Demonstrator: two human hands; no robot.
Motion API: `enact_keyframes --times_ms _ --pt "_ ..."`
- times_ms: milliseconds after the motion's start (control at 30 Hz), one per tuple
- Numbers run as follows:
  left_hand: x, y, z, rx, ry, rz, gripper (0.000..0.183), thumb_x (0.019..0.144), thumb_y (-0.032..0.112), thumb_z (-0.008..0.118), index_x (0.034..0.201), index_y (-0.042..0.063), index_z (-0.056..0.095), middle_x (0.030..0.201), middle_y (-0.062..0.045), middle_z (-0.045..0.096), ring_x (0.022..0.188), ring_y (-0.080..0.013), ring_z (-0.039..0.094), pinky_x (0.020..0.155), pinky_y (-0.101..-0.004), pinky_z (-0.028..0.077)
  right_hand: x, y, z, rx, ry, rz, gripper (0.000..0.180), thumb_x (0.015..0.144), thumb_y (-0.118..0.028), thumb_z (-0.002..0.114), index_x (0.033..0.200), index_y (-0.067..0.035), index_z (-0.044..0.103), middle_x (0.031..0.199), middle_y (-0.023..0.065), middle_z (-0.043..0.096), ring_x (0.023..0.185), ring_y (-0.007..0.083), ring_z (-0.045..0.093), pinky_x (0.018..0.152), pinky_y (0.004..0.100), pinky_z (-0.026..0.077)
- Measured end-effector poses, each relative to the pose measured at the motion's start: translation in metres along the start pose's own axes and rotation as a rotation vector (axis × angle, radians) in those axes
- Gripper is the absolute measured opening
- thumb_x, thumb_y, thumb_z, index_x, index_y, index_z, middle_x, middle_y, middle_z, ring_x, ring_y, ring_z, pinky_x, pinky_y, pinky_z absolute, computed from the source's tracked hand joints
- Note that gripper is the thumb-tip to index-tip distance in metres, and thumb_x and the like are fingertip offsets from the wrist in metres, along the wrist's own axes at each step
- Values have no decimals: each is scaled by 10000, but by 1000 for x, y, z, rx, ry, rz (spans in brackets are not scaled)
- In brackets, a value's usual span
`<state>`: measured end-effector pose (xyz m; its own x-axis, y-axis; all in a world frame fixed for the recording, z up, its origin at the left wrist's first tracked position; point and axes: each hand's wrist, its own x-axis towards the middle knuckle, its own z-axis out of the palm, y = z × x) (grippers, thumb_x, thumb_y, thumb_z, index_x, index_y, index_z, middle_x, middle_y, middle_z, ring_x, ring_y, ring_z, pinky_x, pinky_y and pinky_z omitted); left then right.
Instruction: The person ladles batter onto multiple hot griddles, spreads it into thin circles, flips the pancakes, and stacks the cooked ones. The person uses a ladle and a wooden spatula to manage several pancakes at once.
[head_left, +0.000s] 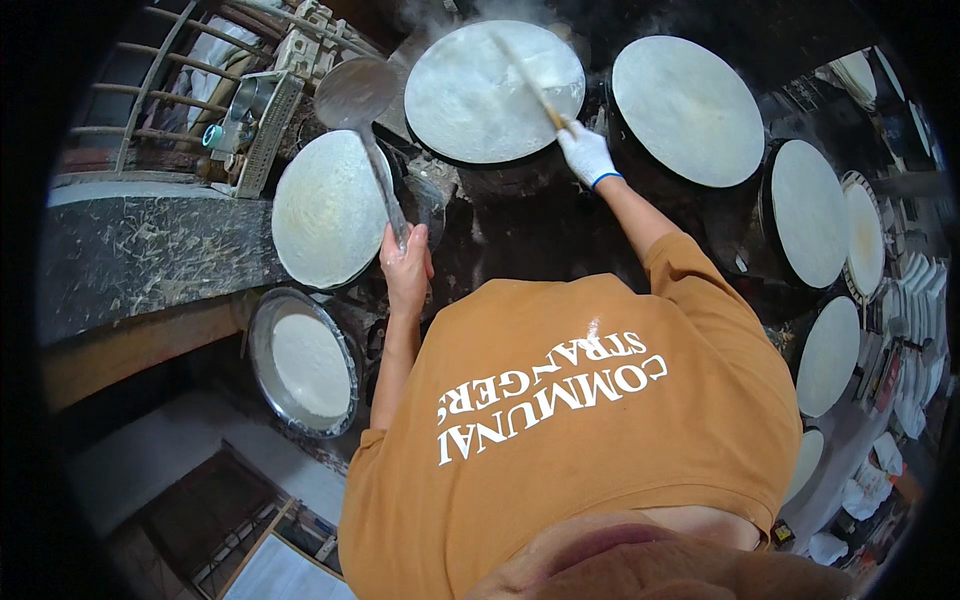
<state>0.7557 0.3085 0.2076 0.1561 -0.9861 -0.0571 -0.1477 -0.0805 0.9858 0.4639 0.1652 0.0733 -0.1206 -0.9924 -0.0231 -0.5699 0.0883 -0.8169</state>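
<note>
My left hand (406, 266), ungloved, grips the handle of a large metal ladle (356, 94). The ladle's round bowl is over the far edge of the left griddle (330, 210), which is coated with a pale layer of batter. In a white knit glove with a blue cuff, my right hand (589, 152) holds a wooden stick (529, 79). That stick reaches across the middle griddle (465, 112), where a pale sheet covers the surface and steam rises behind. Where the blurred far end of the stick meets the sheet, contact is hard to judge.
A metal basin (259, 352) of white batter (311, 367) stands at my left. Several more pale-topped round griddles, including one (690, 112) at the right, curve around me. A scrap-strewn ledge (165, 259) and metal bars (161, 67) line the left side.
</note>
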Motion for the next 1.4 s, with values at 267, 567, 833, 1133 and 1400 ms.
enact_keyframes --times_ms 267,567,833,1133,1400 --pt "12 -15 6 -119 -303 -199 169 917 212 530 854 78 448 522 29 401 389 -58 348 373 -201 293 -52 2 55 123 95 24 358 893 -210 521 1219 -63 539 1090 217 602 1029 338 584 868 369 458" --pt "63 -20 4 -269 -531 -478 198 891 202 519 752 102 419 470 6 405 368 -96 385 346 -243 297 15 29 15 7 53 -21 390 907 -259 485 1247 -71 516 1083 239 598 1021 362 575 863 394 454" --pt "140 5 42 -34 -351 -622 257 906 226 465 688 90 464 459 -2 404 369 -132 379 360 -279 313 -48 34 -14 150 71 -171 361 914 -216 492 1245 -76 518 1103 239 588 1022 355 581 839 385 469" --pt "115 -3 126 -560 -194 -756 253 948 217 375 731 89 391 452 -7 358 375 -143 355 398 -297 300 -93 11 11 569 -363 248 377 909 -169 516 1275 -84 517 970 74 641 720 120 589 657 241 472" --pt "47 23 52 -1338 -535 -302 247 984 167 290 839 52 454 439 22 384 366 -96 369 516 -262 311 -32 13 -56 290 -8 -186 391 896 -163 544 1265 -38 516 1158 152 603 1008 208 593 885 291 439"
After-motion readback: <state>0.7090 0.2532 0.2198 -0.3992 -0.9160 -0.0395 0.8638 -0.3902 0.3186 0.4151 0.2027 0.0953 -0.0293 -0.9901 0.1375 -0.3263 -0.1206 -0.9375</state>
